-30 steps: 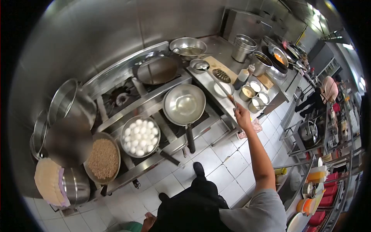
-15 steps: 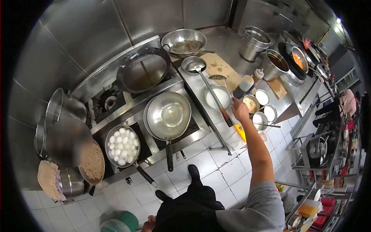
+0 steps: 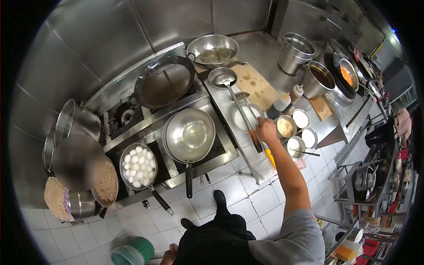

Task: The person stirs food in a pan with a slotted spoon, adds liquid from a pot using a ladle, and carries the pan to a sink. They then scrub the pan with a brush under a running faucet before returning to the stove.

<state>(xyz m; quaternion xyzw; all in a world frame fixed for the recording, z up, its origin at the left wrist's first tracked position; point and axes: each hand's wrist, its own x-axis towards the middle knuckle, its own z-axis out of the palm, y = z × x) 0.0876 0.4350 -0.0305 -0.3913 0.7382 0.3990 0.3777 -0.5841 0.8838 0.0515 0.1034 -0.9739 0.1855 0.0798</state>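
Observation:
My right hand (image 3: 266, 130) is closed around the handle of a perforated skimmer (image 3: 242, 96) above the prep counter (image 3: 265, 170). The skimmer's head lies over the far edge of a bowl of white contents (image 3: 245, 117). Close beside that hand rests a wooden-handled ladle (image 3: 238, 106), its bowl at the far end of the counter. Something yellow (image 3: 270, 158) shows just below the hand. Low in the view, my left hand (image 3: 170, 255) hangs by my side, partly cut off by my dark clothing; its fingers are not clear.
On the stove stand a dark wok (image 3: 163, 84), stacked metal pans (image 3: 192, 132), a pan of white eggs (image 3: 139, 166) and a pan of brown crumbly food (image 3: 107, 182). Right of my hand are squeeze bottles (image 3: 282, 101) and small bowls (image 3: 300, 118). A green bin (image 3: 143, 248) stands on the floor.
My right hand has shifted a little left and down, still on the skimmer. The skimmer's head has moved left and slightly lower, nearer the ladle. My left hand stays low.

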